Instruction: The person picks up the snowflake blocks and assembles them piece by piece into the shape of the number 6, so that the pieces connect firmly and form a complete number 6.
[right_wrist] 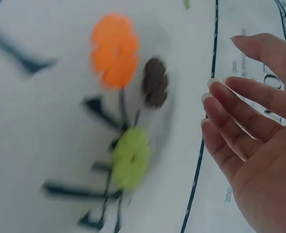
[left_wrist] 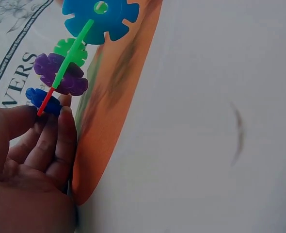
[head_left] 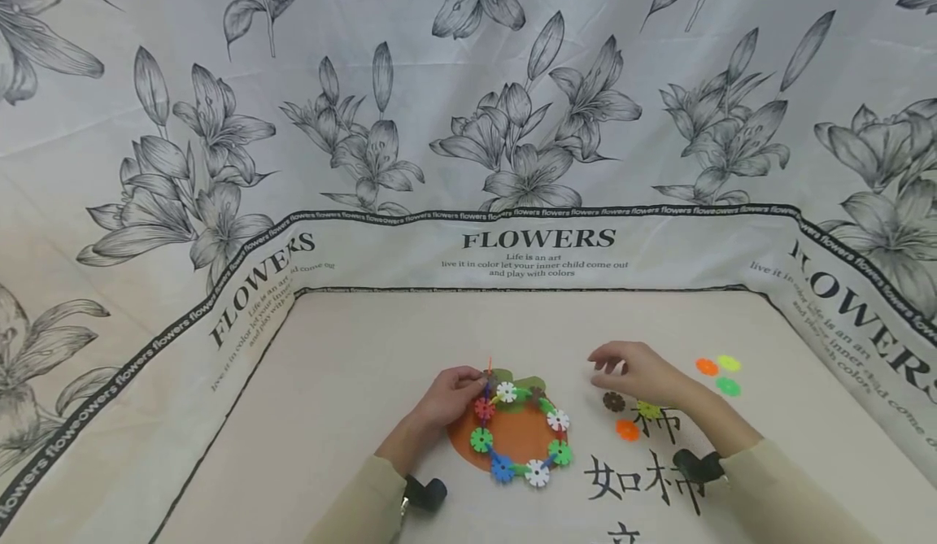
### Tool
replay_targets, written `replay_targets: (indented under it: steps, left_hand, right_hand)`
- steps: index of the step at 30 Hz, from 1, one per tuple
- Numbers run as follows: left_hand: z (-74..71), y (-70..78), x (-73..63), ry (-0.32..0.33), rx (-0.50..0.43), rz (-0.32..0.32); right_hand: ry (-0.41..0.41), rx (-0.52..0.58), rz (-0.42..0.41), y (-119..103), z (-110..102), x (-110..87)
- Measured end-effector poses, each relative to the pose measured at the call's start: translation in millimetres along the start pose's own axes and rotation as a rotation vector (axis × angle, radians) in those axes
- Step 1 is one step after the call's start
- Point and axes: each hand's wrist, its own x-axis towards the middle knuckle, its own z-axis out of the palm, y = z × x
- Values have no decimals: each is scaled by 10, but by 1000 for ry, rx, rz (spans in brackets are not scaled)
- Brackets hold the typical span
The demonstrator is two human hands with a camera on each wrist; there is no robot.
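A ring of toothed plastic discs linked edge to edge, with a white disc [head_left: 538,472] and a blue disc [head_left: 502,469] at its near side, is tilted up over an orange fruit print. My left hand [head_left: 448,395] pinches the ring at its upper left. In the left wrist view, thumb and fingertips grip a dark blue disc [left_wrist: 43,100] beside a thin red disc seen edge-on. My right hand [head_left: 633,369] hovers with loosely bent fingers and nothing in them. Close below it lie a brown disc [head_left: 614,402], an orange disc [head_left: 627,430] and a yellow-green disc [head_left: 648,410].
Farther right lie another orange disc [head_left: 706,367], a yellow disc [head_left: 729,363] and a green disc [head_left: 728,386]. The pale cloth [head_left: 351,349] bears black printed characters [head_left: 615,479]. Flower-printed fabric walls [head_left: 538,251] rise at the back and both sides.
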Motion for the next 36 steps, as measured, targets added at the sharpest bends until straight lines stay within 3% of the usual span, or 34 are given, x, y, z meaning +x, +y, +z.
replay_targets:
  steps: [10, 30, 36]
  left_hand:
    - [19, 4, -2, -6, 9, -7]
    - [13, 47, 7, 0, 0, -21]
    - [5, 17, 9, 0, 1, -36]
  right_hand:
    - [-130, 11, 175, 383, -159, -454]
    - [-84, 49, 161, 646, -222, -605]
    - [-42, 84, 124, 514, -186, -511]
